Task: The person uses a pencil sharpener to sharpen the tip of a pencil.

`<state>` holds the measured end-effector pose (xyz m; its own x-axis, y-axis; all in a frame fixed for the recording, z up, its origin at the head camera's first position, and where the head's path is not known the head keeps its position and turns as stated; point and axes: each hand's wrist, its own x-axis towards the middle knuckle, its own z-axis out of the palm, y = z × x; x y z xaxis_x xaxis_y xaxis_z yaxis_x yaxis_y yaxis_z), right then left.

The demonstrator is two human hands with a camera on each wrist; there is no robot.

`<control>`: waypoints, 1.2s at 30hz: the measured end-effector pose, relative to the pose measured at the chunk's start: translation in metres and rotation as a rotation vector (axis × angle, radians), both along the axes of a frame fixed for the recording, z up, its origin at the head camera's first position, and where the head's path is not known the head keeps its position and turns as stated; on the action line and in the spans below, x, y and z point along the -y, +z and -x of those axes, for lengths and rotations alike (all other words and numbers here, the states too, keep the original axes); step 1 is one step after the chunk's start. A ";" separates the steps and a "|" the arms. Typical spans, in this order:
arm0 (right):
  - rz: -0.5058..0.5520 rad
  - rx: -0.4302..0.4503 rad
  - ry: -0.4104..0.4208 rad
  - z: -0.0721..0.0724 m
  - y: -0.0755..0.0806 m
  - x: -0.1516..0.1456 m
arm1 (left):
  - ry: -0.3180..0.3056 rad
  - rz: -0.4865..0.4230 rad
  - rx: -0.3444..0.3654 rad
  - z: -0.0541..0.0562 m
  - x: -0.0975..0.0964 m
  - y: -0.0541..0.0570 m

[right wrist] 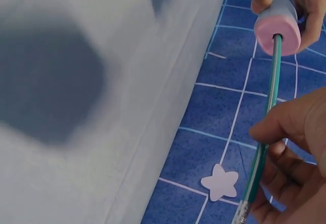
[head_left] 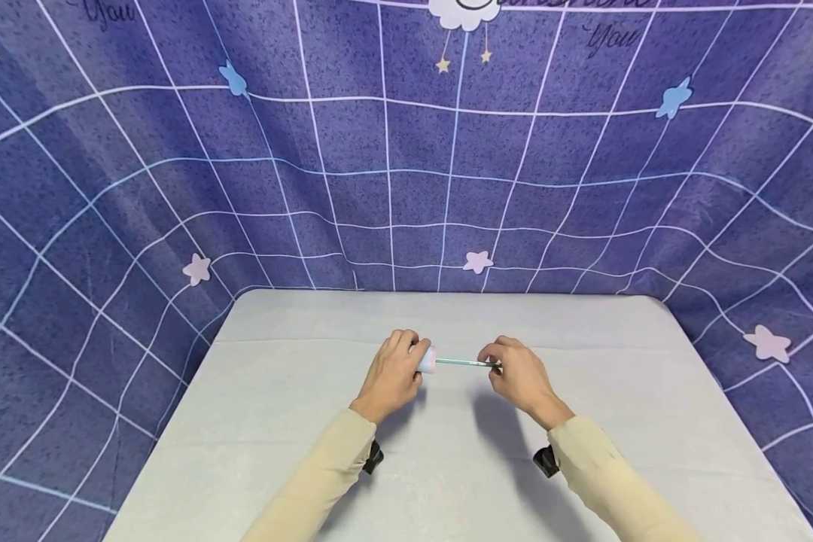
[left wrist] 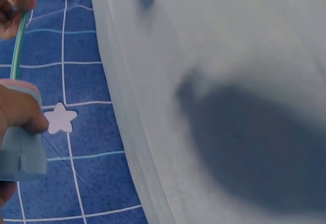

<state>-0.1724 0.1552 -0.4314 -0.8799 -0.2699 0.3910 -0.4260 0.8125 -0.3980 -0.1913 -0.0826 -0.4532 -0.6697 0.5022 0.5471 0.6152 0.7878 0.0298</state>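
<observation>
My left hand (head_left: 394, 373) grips a light blue pencil sharpener (left wrist: 24, 150) with a pink end, its fingers wrapped round the body. The sharpener is held on its side, so the pink end with its hole points toward my right hand (head_left: 518, 376). A green striped pencil (right wrist: 275, 79) has one end in that hole; its tip is hidden inside. Thumb and fingers of my right hand pinch the pencil toward its other end, where a silvery metal band (right wrist: 242, 211) shows. Both hands are raised over the table, casting shadows on it.
A white cloth covers the table (head_left: 298, 467). Behind and beside it hangs a blue-purple curtain (head_left: 352, 188) with white grid lines and stars. Dark wrist cameras sit under both beige sleeves (head_left: 599, 467).
</observation>
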 end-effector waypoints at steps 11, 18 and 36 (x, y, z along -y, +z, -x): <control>0.018 -0.144 0.138 0.003 -0.009 -0.003 | -0.031 -0.060 0.079 -0.004 0.007 -0.002; 0.031 -0.415 0.260 0.000 -0.019 -0.009 | -0.132 -0.273 0.408 -0.006 0.017 0.007; 0.069 -0.636 0.386 0.000 -0.019 -0.010 | -0.181 -0.373 0.700 -0.007 0.027 0.032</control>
